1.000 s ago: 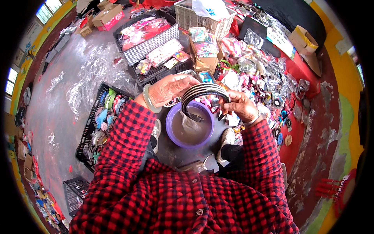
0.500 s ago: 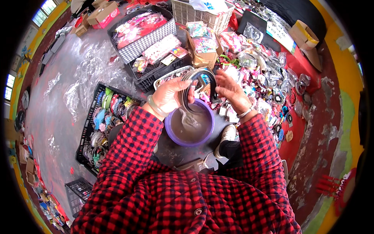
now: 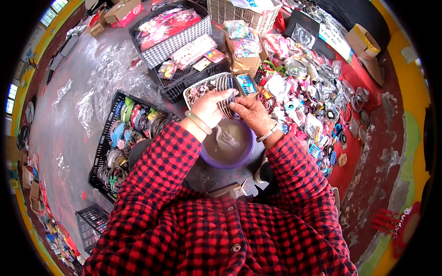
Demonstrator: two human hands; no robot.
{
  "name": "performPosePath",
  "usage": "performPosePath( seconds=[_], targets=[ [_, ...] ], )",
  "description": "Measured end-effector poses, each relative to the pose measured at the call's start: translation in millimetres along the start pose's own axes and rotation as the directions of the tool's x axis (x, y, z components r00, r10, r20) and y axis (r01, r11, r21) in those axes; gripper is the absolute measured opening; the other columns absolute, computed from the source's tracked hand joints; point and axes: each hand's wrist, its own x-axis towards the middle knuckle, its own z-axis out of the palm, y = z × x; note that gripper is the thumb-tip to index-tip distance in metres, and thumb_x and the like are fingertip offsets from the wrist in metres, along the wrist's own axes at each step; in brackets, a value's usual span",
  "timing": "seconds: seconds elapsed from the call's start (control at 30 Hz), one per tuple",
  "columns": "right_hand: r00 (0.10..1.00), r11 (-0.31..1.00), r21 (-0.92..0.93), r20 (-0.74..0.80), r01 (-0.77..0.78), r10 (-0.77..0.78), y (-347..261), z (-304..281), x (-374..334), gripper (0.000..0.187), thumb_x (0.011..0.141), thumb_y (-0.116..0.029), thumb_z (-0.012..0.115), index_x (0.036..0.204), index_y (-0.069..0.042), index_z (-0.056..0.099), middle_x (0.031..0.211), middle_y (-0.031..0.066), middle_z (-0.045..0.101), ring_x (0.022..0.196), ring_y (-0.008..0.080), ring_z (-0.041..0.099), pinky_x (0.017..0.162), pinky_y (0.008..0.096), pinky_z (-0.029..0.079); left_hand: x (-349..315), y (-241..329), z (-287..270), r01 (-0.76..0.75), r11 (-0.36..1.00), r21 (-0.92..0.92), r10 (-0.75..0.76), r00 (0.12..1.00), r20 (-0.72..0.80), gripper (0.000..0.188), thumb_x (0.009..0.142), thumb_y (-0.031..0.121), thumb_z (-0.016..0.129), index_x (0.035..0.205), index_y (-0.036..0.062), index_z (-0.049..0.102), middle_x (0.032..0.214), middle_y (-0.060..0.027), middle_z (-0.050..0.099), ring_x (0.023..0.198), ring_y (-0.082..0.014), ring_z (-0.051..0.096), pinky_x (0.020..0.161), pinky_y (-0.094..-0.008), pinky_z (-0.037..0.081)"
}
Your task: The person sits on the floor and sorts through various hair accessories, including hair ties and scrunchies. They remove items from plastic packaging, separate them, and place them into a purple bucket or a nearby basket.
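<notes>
Above the purple basin (image 3: pixel 225 164), a stack of dark hairbands (image 3: pixel 225 87) with pale edges is gripped in my left hand (image 3: pixel 207 108), thumb across the top. My right hand (image 3: pixel 254 117) has closed its fingers on the same stack at its right side; its fingertips are partly hidden against the bands. Murky grey-brown water fills the basin, with a pale wet cloth (image 3: pixel 225 139) in it. Just beyond my hands stands a white basket (image 3: pixel 188 95) of small accessories.
At left is a black crate (image 3: pixel 97 172) of colourful hairbands. Ahead are a houndstooth box (image 3: pixel 177 42) of pink packets, a black crate (image 3: pixel 174 90) and a cardboard box (image 3: pixel 248 64) of packets. A heap of packaged accessories (image 3: pixel 306 92) spreads right. Plastic film (image 3: pixel 108 76) litters the floor.
My right hand has come in from the right and down onto the hairbands. The stack has turned from a wide open arch to a narrower, more edge-on view. My left hand moved slightly right.
</notes>
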Motion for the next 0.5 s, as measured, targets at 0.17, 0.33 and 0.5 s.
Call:
performPosePath(
  seconds=[0.17,0.33,0.5],
  targets=[
    [0.997,0.993,0.113,-0.062,-0.029,0.036,-4,3,-4,0.02,0.088,-0.016,0.056,0.1,-0.002,0.062,0.078,-0.0013,0.059,0.062,0.0058,0.051,0.055,0.02,0.041,-4,0,13,-0.001,0.999,0.049,0.001,1.0,0.015,0.013,0.084,0.006,0.055,0.092,-0.0036,0.059,0.087,-0.0104,0.062,0.078,-0.0187,0.061,0.073,-0.0313,0.051],
    [0.994,0.991,0.123,-0.097,-0.046,0.058,-4,3,-4,0.019,0.088,-0.012,0.055,0.101,0.001,0.06,0.079,-0.0012,0.06,0.064,0.0055,0.053,0.056,0.0195,0.044,-2,-3,7,-0.044,0.992,0.115,0.04,0.999,0.033,0.012,0.083,0.006,0.056,0.09,-0.0027,0.059,0.085,-0.0095,0.062,0.076,-0.0181,0.061,0.07,-0.0299,0.05],
    [0.988,0.998,0.058,-0.152,-0.02,0.029,0,3,-3,0.016,0.086,-0.011,0.056,0.095,0.002,0.061,0.072,0.0009,0.059,0.062,0.0058,0.053,0.054,0.0216,0.045,-6,-1,15,-0.066,0.988,0.141,0.064,0.998,0.016,0.011,0.083,0.006,0.057,0.091,-0.0011,0.058,0.083,-0.0073,0.062,0.074,-0.0164,0.061,0.069,-0.0293,0.05]
  ],
)
